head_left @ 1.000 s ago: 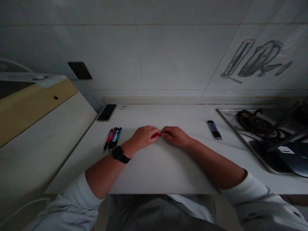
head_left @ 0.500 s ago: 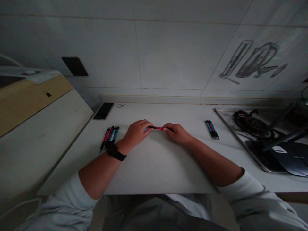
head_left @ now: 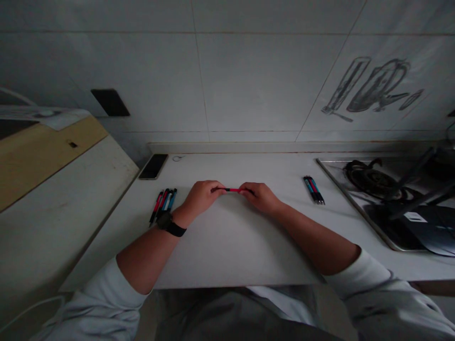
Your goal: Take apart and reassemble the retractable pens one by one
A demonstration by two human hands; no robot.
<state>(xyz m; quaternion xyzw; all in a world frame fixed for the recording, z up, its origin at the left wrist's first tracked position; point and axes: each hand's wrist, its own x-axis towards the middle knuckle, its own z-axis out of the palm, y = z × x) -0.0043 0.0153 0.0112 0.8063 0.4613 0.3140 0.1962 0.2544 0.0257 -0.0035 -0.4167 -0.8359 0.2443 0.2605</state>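
Note:
A red pen [head_left: 233, 190] with black ends lies level between my two hands, over the middle of the white counter [head_left: 234, 246]. My left hand [head_left: 204, 195] pinches its black end, and my right hand [head_left: 259, 195] closes on the red end, so both tips are partly covered by fingers. Left of my left hand, by the watch [head_left: 165, 220] on that wrist, several red, blue and black pens [head_left: 164, 202] lie side by side. Over to the right, a small row of blue and red pens [head_left: 314, 190] rests on the counter.
A phone [head_left: 154, 166] lies at the back left, with a small ring-like item [head_left: 177, 158] beside it. The gas hob [head_left: 359, 218] borders the counter on the right, dark objects on it. On the left stands a white cabinet [head_left: 53, 208]; a tiled wall [head_left: 249, 85] rises behind.
The fingers of my left hand have shifted along the pen and cover more of its black end. My right hand keeps its hold. The view has tilted slightly.

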